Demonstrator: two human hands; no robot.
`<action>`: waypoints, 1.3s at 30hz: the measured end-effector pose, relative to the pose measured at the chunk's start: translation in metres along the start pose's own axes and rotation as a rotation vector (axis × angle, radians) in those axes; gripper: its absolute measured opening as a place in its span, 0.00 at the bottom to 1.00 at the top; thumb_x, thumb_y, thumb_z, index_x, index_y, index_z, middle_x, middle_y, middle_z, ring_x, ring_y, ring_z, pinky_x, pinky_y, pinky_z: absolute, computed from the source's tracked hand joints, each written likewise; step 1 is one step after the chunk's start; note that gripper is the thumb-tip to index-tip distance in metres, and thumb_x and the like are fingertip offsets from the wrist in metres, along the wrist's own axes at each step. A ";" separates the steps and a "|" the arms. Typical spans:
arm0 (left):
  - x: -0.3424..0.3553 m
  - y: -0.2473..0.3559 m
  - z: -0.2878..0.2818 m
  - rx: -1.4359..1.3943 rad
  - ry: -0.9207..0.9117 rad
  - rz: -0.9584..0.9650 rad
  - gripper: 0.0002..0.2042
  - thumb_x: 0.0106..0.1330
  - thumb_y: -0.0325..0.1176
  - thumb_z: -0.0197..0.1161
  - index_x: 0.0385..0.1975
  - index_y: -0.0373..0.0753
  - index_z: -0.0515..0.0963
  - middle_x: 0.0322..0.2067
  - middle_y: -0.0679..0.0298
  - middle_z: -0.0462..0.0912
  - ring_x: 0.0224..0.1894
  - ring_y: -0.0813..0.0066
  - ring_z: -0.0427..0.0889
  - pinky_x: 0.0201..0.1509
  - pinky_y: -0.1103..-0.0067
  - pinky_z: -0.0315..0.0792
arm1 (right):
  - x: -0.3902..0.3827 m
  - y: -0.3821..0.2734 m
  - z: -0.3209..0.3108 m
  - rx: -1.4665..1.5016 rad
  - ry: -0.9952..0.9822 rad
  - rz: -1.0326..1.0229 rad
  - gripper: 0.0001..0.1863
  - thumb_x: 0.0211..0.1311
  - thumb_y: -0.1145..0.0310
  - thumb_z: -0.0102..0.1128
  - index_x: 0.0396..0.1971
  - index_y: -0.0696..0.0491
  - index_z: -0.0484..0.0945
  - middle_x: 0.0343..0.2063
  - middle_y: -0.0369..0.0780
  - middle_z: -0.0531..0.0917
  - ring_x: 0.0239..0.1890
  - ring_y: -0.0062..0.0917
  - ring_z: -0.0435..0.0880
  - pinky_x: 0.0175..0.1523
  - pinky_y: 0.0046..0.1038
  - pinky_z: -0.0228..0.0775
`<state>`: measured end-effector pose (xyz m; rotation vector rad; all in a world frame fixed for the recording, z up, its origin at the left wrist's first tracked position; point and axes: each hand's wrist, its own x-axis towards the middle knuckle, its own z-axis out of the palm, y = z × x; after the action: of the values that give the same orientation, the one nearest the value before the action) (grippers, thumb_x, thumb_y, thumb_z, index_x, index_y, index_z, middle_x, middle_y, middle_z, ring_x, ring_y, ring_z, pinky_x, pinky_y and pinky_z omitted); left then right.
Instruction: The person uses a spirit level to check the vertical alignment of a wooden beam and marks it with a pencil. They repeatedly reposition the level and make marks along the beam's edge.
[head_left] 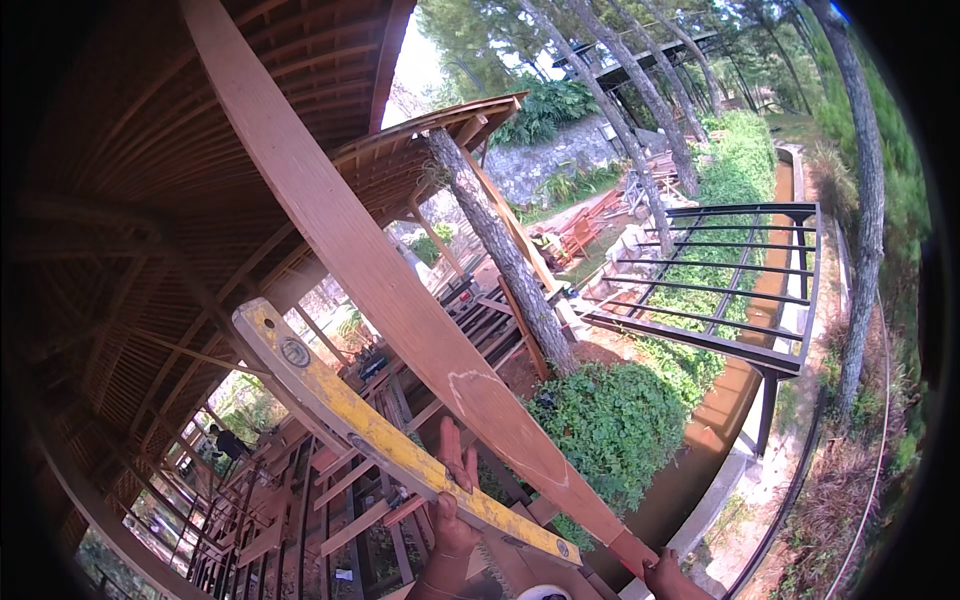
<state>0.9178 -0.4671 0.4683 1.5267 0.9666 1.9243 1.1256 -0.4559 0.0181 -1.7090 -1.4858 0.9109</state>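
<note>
A long yellow spirit level [385, 436] slants across the middle, with scuffed grey edges and round vial windows. My left hand [450, 510] grips it toward its lower end, thumb on the near side and fingers curled over from beyond. Beside the level, a long reddish-brown wooden board [390, 290] runs from the upper left down to the lower right, with a pale scuff on its face. At the board's lower end, my right hand [664, 574] is closed on its edge, partly cut off by the picture's rim.
A tree trunk [500, 245] stands beyond the board, near a leafy bush [610, 435]. A black metal frame [715, 345] spans a brown water channel [725, 400]. Below left lie floor joists and loose planks [350, 480]. People [230, 440] are in the distance. A wooden roof [300, 60] hangs overhead.
</note>
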 end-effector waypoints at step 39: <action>0.075 -0.080 -0.006 0.162 0.221 0.153 0.25 0.64 0.58 0.68 0.39 0.37 0.77 0.38 0.62 0.78 0.45 0.68 0.79 0.57 0.67 0.74 | 0.005 0.109 -0.014 -0.526 -0.412 0.233 0.31 0.71 0.34 0.41 0.51 0.41 0.84 0.47 0.42 0.85 0.51 0.40 0.85 0.55 0.44 0.76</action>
<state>0.8894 -0.3627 0.4513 1.5386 1.1539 2.2062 1.1942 -0.4635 -0.0682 -2.2021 -1.9545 1.1122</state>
